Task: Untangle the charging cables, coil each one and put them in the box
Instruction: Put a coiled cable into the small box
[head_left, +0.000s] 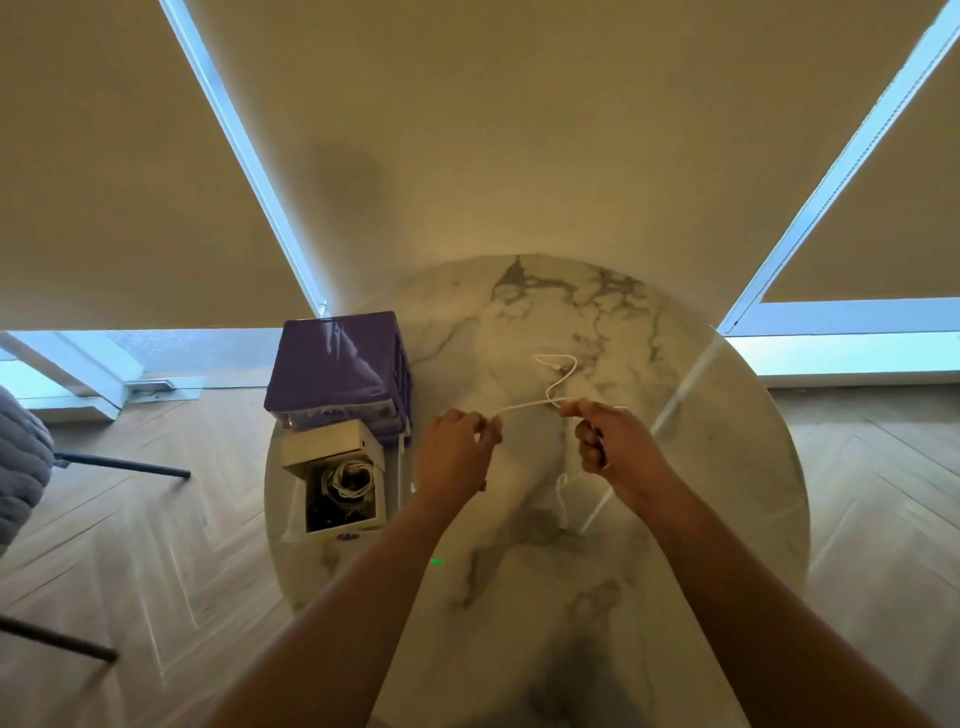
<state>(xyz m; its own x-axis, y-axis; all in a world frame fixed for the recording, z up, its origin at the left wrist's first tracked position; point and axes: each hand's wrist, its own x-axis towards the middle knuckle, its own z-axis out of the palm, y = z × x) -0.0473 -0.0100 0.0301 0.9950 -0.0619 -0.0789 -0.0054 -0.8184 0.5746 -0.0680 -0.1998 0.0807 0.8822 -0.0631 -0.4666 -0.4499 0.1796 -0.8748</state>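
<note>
Both hands are up over the round marble desk (675, 467), and they hold one thin white cable (524, 406) between them. The left hand (454, 449) pinches one end of the straight part with curled fingers. The right hand (605, 436) is closed around the cable too, with its fingers folded in. The cable runs tight from hand to hand near the middle of the desk. From the right hand, a loose bit curls away toward 12 o'clock and bends over in a little hook. Another bit of white cable hangs down below the right hand, toward 6 o'clock.

The box (337, 480) sits at 9 o'clock from the hands, near the left edge of the desk. It is open, and coiled cables (348, 480) lie inside it, white ones and dark ones. Just behind the box, at 10 o'clock, stands a purple case (332, 364), touching or nearly touching it.
</note>
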